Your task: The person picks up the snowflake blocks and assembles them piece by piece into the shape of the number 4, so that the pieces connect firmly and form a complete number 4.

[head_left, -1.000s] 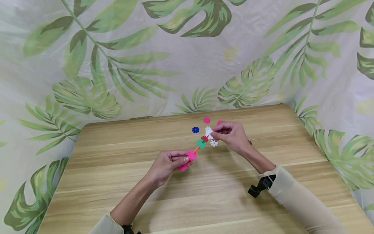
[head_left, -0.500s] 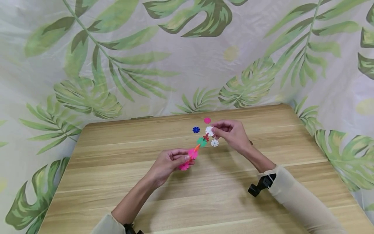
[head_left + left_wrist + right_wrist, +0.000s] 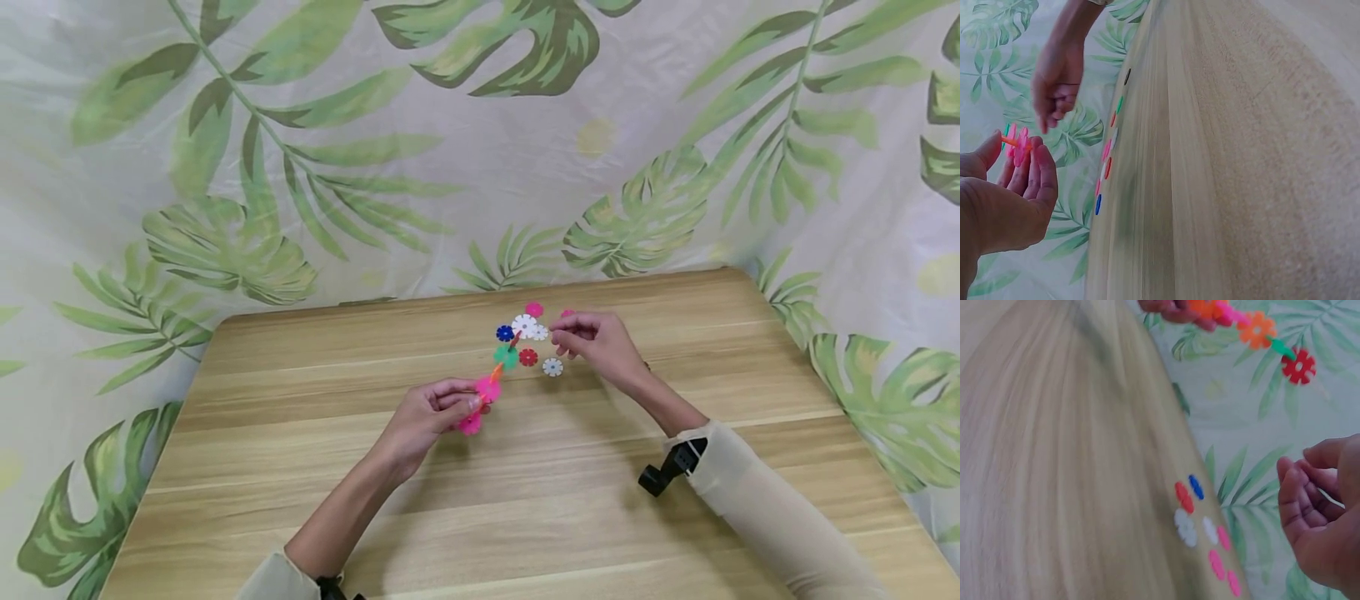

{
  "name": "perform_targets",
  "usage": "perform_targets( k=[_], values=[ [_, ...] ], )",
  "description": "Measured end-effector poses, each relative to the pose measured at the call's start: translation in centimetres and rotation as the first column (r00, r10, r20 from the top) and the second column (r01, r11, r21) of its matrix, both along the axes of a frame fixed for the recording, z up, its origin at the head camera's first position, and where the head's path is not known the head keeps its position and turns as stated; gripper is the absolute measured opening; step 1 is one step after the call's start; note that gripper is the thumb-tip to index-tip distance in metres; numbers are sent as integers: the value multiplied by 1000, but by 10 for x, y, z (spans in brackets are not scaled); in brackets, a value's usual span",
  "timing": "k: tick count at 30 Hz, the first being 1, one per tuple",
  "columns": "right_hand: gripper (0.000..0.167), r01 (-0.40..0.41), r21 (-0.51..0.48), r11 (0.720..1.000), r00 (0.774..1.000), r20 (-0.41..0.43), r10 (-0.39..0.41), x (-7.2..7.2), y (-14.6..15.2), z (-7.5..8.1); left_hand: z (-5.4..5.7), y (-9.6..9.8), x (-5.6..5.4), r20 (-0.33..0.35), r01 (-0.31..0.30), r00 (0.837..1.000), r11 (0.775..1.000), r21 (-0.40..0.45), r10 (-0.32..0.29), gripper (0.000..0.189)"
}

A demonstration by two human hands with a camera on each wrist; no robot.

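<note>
My left hand pinches a chain of notched plastic snowflake discs by its pink near end, with the thumb on top. The chain slants away above the table through orange, green and red discs. At its far tip a white disc shows in the head view. My right hand hovers just right of that tip. In the right wrist view the right hand has loosely bent fingers with nothing between them. The red disc of the chain faces that camera.
Loose discs lie on the wooden table below the chain's tip: a blue disc, a red disc, a white disc and a pink disc, among others. Leaf-printed cloth hangs behind the table's back edge.
My right hand has let go of the white disc and drawn slightly right. The chain, with the white disc at its tip, has swung a little left in my left hand.
</note>
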State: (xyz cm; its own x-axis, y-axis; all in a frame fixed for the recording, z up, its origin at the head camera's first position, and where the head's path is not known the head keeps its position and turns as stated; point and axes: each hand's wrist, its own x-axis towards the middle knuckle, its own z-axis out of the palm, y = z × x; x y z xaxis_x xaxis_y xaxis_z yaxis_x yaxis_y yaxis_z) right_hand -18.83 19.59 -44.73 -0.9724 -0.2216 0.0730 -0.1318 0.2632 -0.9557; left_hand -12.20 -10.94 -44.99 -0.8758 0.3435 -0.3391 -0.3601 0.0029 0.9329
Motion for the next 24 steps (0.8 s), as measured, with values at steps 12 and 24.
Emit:
perform_targets(
  k=[12, 24],
  values=[
    [22, -29, 407, 913, 999, -30, 45, -13, 4, -36, 3, 1, 0, 19, -54, 998, 996, 76, 52, 35],
    [28, -61, 491, 869, 994, -45, 96, -13, 4, -47, 7, 0, -1, 10, -55, 998, 992, 112, 54, 37]
  ],
)
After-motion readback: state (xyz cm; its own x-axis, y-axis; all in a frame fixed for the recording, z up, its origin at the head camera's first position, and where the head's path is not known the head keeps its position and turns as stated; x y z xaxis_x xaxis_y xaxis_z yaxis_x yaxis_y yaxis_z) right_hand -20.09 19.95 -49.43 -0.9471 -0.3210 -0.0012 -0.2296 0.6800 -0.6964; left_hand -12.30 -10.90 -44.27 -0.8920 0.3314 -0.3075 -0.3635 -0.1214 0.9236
